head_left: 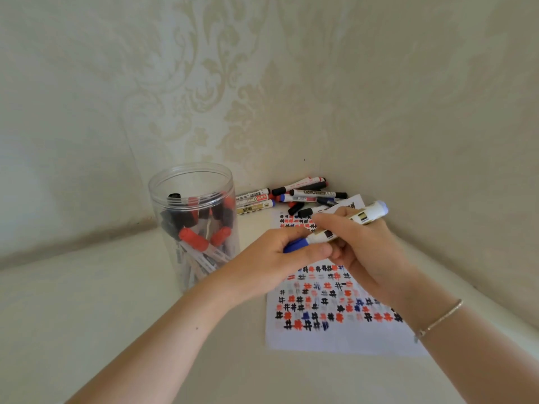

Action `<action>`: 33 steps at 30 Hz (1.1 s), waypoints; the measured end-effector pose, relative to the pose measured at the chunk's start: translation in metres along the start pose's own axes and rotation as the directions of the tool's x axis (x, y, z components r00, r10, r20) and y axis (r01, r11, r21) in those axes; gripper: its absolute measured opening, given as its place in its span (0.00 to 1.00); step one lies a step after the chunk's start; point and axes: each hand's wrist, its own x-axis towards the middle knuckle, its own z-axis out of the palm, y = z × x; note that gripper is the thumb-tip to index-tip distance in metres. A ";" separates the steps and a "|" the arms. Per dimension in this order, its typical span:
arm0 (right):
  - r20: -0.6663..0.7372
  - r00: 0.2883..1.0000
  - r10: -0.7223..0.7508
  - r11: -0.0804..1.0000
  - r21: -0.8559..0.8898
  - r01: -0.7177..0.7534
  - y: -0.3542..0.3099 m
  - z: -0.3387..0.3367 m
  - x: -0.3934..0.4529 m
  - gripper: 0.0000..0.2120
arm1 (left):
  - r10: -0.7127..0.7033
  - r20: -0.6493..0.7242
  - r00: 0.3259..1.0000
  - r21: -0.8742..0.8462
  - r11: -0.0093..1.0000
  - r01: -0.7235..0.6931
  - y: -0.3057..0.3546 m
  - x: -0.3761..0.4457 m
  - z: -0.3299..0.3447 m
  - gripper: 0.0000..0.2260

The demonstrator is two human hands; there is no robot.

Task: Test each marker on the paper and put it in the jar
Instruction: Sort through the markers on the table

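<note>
Marker [347,225] in play, and it's a blue one, held above the paper [335,333] between both hands. The left hand [280,255] curls round the blue cap [296,245] end, thumb over the top. The right hand [364,246] wraps the white barrel, the tail poking out past the knuckles toward the wall. Cap on or coming off? It looks seated on the barrel, though the fingers hide the joint, so I judge this is either uncapping for a test or capping after one; I cannot tell which.

How far along? Well into it, by my reading. The jar [194,228] stands just left of the hands, lid off, already stacked with red- and black-capped markers leaning inside. The paper is thick with red, black and blue hash marks across most of its upper part, with bare white left along the bottom edge.

What's left: the pile [291,196] in the corner behind the paper, a good handful lying loose against the wall, some resting on the sheet's far edge.

In the way? Little. The jar mouth is open and near, with the left forearm passing just in front of it. A bracelet [440,319] sits on the right wrist.
</note>
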 end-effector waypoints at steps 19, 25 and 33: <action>-0.182 0.949 -0.258 0.647 -0.762 0.030 -0.027 0.010 0.040 0.11 | 0.109 -0.472 0.875 0.242 0.970 0.010 0.012 -0.005 0.022 0.07; -0.193 0.939 -0.286 0.615 -0.788 0.025 -0.021 0.015 0.033 0.15 | 0.100 -0.457 0.884 0.281 0.959 0.037 0.003 -0.004 0.026 0.06; -0.242 0.962 0.123 0.972 -0.165 -0.166 -0.005 0.018 0.044 0.11 | 0.264 -0.338 0.903 0.570 0.822 -0.027 0.039 -0.009 0.002 0.13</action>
